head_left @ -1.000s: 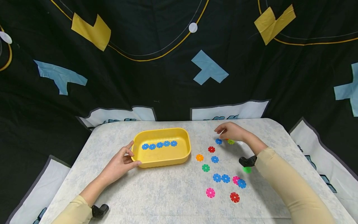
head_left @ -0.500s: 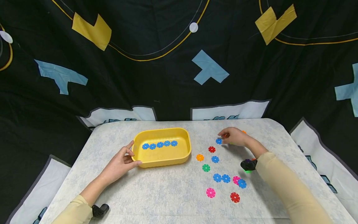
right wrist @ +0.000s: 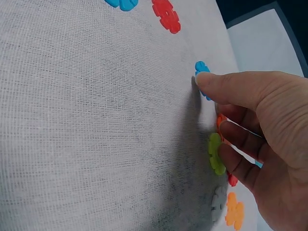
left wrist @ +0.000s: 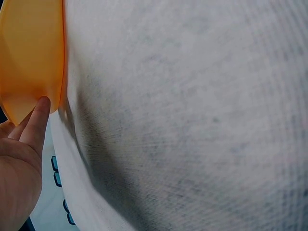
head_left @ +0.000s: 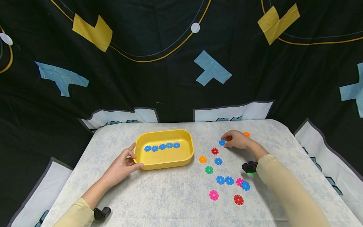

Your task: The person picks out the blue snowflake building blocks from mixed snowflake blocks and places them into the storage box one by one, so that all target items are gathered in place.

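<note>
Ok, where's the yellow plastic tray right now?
In the head view, the yellow tray sits just left of centre on the pale cloth-covered table, the left hand holding its left end and an orange notched plastic disc lying off its right end.

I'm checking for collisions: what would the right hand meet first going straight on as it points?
The right hand would first meet the blue disc directly before it; whether they already touch is unclear.

Head view's bright and crisp, faint shine inside the yellow tray (head_left: pixel 164 165), soft shadow by the right hand (head_left: pixel 236 139); wrist cams look dimmer, kinda soft.
</note>
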### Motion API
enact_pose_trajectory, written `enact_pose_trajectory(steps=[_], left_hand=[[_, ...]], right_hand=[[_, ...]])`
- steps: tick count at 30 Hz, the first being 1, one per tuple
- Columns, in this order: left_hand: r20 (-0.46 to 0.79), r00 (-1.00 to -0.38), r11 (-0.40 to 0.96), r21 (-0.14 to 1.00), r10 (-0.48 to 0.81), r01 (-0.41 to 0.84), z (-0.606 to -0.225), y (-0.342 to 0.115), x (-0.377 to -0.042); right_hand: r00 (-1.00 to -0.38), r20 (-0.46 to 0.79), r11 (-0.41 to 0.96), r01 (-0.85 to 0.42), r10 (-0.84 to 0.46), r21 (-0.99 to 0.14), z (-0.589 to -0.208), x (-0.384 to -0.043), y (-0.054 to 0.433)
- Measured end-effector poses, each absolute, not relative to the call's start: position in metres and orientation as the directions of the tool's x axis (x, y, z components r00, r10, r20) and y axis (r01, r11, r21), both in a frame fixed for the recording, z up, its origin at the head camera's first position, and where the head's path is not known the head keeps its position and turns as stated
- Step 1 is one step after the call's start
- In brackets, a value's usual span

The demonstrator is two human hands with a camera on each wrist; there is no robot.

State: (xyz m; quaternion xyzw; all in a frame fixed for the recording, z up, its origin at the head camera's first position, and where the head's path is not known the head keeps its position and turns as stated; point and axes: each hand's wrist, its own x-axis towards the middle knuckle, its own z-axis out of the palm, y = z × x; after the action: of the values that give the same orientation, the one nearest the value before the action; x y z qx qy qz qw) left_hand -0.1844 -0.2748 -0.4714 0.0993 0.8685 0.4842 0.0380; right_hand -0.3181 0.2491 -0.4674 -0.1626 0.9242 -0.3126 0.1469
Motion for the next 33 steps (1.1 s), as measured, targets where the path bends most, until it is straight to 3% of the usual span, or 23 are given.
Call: enact_pose_trajectory(steps=[33], left_hand=[[0.038,-0.977,0.492,0.86,0.209,0.139,-0.472,-0.2753,-0.1843]], right_hand=[[-0.907,-0.187,0.761,-0.188,-0.377,-0.621,-0.4686,-0.323,0.244]])
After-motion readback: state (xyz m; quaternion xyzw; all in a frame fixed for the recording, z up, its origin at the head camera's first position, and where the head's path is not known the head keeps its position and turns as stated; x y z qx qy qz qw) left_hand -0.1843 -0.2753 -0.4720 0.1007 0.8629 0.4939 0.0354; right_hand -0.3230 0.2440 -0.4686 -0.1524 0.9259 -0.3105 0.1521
